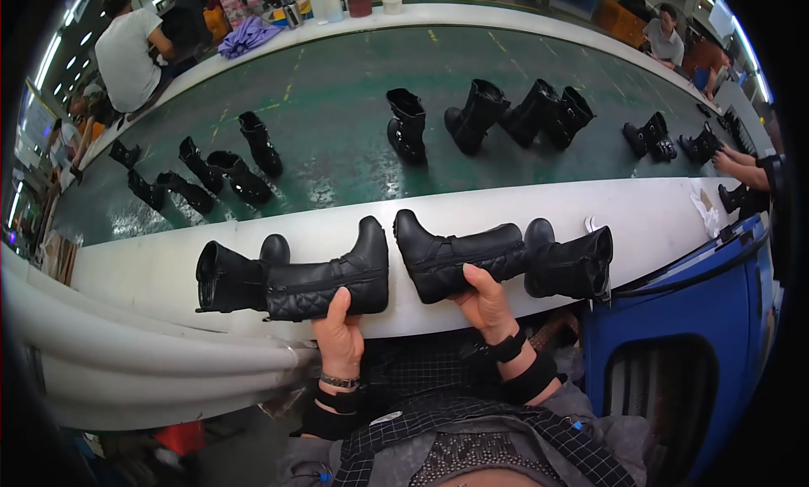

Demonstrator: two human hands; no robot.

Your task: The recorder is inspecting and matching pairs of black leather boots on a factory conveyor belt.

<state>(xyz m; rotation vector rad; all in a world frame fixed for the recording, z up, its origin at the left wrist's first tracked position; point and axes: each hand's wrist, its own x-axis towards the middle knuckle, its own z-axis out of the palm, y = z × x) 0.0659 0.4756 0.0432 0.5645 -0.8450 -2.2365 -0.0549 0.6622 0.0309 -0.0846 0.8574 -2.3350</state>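
My left hand (339, 339) grips a black boot (329, 280) with a zip and quilted side, thumb on its near side. Its sole faces right and its shaft points left. In my right hand (486, 304) is a matching black boot (455, 255), thumb across the shaft, its shaft pointing right. The two soles face each other, a small gap apart. Behind the left shaft stands another black boot (229, 276), and one more black boot (573, 264) stands past the right shaft. The fingers under both held boots are mostly hidden.
A white ledge (657, 209) runs before me. Beyond it, several black boots (476, 116) stand on a green surface (337, 108). A blue machine (674, 318) is at the right, large pale tubing (152, 344) at the left. Other people (131, 53) sit along the far edge; another person's hands (737, 163) are at right.
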